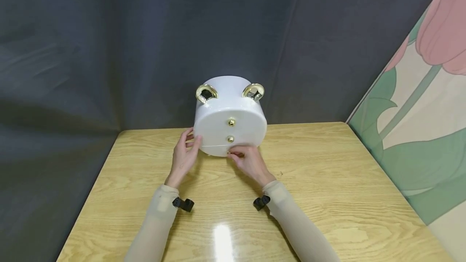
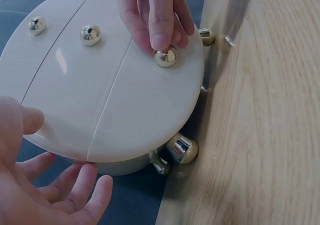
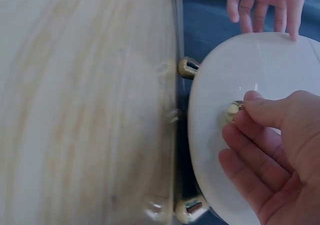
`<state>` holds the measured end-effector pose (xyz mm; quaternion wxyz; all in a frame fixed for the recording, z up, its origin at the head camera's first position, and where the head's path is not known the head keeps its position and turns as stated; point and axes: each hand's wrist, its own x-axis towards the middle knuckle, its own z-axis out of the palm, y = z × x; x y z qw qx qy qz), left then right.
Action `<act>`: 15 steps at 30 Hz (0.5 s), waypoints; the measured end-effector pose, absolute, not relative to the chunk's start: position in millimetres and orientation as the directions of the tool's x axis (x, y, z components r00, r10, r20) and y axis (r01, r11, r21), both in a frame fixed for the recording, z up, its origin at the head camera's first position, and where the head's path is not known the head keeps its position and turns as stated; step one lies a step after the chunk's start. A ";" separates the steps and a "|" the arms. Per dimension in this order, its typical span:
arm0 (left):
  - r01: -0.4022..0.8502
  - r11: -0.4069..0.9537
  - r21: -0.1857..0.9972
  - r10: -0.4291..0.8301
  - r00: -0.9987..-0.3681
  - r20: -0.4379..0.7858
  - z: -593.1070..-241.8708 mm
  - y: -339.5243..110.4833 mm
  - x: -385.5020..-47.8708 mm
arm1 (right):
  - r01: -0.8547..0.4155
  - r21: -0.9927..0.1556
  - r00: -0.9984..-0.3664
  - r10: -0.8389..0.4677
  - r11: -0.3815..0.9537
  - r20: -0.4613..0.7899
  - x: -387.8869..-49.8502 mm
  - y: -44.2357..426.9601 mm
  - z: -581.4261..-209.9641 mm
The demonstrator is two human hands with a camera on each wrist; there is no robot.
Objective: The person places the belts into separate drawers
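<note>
A white rounded storage box with small drawers stands at the table's back edge. It has gold ring-shaped ears on top and round gold feet below. Three gold knobs run down its front, including an upper knob and a middle knob. With thumb and fingertips, my right hand pinches the lowest knob; that drawer looks closed. My left hand rests against the box's left side, thumb by the front face and fingers loosely spread along the edge.
The box and both hands are over a light wood table. A dark curtain hangs right behind the box. On the right stands a panel with a tulip print. Small black cameras sit at both wrists.
</note>
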<state>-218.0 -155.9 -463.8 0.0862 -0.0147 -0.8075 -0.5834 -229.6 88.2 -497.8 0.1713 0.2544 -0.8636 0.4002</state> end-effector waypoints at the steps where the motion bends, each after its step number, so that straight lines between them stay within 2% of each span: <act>1: 0.124 0.323 0.938 -0.069 -0.986 0.154 -463.9 -156.2 -218.8 | -0.570 -0.608 -0.816 -0.295 0.552 0.497 -228.9 89.8 -496.9; 9: 0.109 0.317 0.942 -0.034 -0.991 0.126 -463.1 -160.5 -219.0 | -0.468 -0.666 -0.878 -0.218 0.580 0.427 -218.1 110.8 -486.6; 15: 0.098 0.346 0.933 -0.018 -0.994 0.111 -467.5 -163.8 -205.8 | -0.407 -0.721 -0.909 -0.169 0.560 0.382 -203.0 138.7 -475.1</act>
